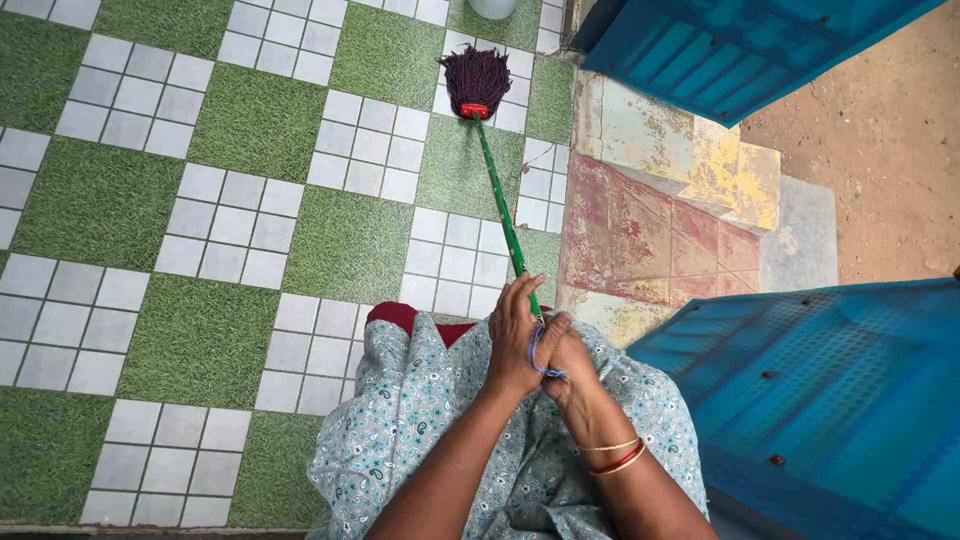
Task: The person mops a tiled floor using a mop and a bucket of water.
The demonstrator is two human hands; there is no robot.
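Green-handled mop [503, 215] with dark maroon string head [476, 78] slants across the floor, its upper end hidden inside both hands. Green-and-white checked floor tiles [230, 230] meet a worn painted step [660, 210] and blue metal door panels [830, 390]. Left hand [515, 340] and right hand [565, 360] are clamped together around the handle.

Pale paisley dress [440, 420]; gold, red bangles [615, 455], probably glass.

Landmark: green-handled dark red string mop [497, 180]. Head rests on green-and-white checkered tile floor [230, 230], far from the person. Worn painted stone step [650, 230] right of handle. Both hands at handle's near end, left hand [515, 340] left of right hand [568, 362].
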